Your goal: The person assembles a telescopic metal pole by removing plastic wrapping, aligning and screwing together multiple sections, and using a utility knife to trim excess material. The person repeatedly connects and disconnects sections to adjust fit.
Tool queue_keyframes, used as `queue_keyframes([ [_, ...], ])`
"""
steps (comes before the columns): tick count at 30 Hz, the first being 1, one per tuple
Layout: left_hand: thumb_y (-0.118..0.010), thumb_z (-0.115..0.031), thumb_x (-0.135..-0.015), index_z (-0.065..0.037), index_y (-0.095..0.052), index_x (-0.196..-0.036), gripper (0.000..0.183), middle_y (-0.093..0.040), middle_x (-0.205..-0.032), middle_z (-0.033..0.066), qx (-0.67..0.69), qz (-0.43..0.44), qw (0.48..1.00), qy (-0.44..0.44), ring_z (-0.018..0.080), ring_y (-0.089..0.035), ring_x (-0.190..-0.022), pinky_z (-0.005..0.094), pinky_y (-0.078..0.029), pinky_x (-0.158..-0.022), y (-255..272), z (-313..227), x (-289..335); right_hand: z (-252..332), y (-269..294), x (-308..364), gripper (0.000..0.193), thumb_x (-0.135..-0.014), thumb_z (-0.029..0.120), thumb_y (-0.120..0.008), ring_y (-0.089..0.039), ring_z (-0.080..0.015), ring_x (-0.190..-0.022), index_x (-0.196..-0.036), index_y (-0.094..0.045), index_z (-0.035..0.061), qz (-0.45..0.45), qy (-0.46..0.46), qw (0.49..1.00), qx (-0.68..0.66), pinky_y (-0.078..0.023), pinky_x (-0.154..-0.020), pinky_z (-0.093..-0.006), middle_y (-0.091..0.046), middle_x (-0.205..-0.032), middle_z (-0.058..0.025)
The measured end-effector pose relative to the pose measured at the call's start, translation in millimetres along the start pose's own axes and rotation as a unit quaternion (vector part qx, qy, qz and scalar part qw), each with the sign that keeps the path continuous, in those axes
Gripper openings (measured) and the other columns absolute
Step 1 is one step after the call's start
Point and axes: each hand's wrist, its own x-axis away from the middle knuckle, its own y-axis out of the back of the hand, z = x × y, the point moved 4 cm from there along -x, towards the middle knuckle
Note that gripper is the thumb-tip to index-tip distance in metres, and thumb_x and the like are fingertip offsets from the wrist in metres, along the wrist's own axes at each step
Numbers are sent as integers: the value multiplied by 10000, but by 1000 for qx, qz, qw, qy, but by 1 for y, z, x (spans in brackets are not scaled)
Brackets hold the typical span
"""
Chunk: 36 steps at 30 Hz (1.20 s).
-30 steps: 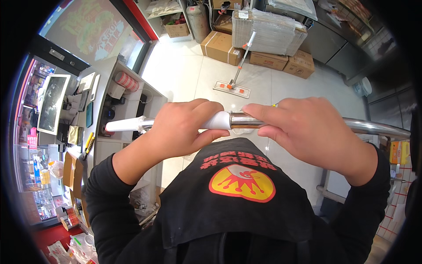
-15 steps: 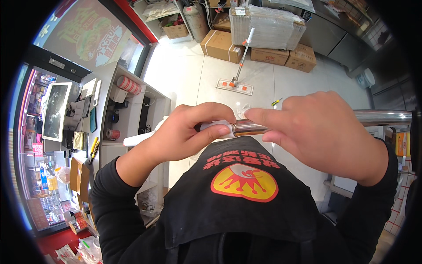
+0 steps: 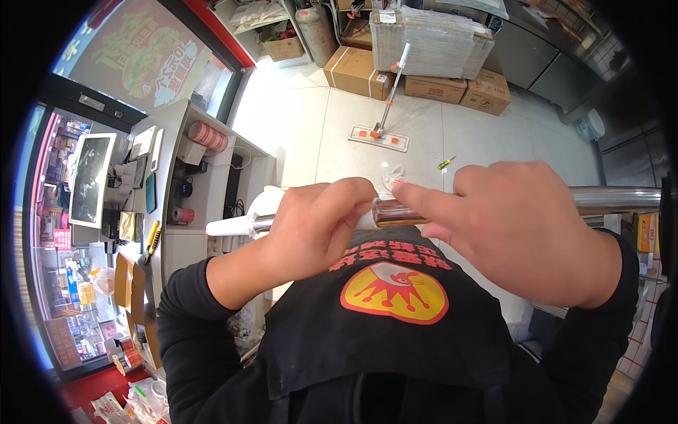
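Note:
A shiny metal pole (image 3: 614, 200) runs across in front of my body, from the right side to a white tapered end (image 3: 230, 226) on the left. My left hand (image 3: 311, 225) is closed round it, over a white collar (image 3: 366, 220) that peeks out beside the fingers. Just to the right, my right hand (image 3: 512, 226) grips the bare metal, its index finger stretched along the tube and the thumb below. Beyond that fingertip shows a small white looped thing (image 3: 395, 177); whether it touches the finger I cannot tell.
A flat mop (image 3: 379, 137) stands on the tiled floor, with a yellow-green screwdriver (image 3: 446, 162) lying nearer. Cardboard boxes (image 3: 357, 73) and a wrapped stack (image 3: 441, 44) line the back. On the left is a counter (image 3: 167, 152) with shelves; a white bucket (image 3: 589, 127) stands right.
My left hand has rolled over the pole, so its thumb no longer shows on top. More metal shows between that hand and the white end. My right hand keeps its grip, slightly lower.

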Motion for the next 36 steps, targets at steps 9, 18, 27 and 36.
queue_keyframes([
  [9, -517, 8, -863, -13, -511, -924, 65, -597, -734, 99, 114, -46, 986, 112, 215, -596, -592, 266, -455, -543, 1, 11, 3, 11, 1, 2, 371, -760, 258, -632, -452, -151, -506, -1131, -620, 243, -77, 16, 996, 40, -338, -437, -302, -397, -596, -2],
  [18, -722, -245, -782, -1, -565, -941, 331, -620, -879, 53, 262, 333, 894, 142, 93, -573, -768, 253, -455, -653, 3, 20, -12, 11, -7, -1, 346, -760, 237, -626, -452, -157, -516, -1106, -632, 231, -83, 32, 996, 8, -343, -454, -307, -401, -609, 1],
  [27, -726, -229, -742, -13, -605, -759, 247, -597, -618, 45, 137, 468, 794, 364, 131, -583, -569, 273, -437, -530, -2, 23, -12, 8, -12, -11, 376, -732, 255, -656, -466, -156, -536, -1106, -621, 230, -126, 77, 988, 45, -333, -447, -307, -423, -623, -1],
  [36, -621, -223, -684, -24, -624, -768, 216, -622, -708, 181, -88, 375, 881, 274, 348, -609, -691, 406, -485, -667, 11, 13, -28, 0, -17, -19, 358, -791, 310, -627, -465, -192, -504, -1133, -577, 217, -64, 36, 997, -32, -356, -438, -327, -426, -608, -10],
])
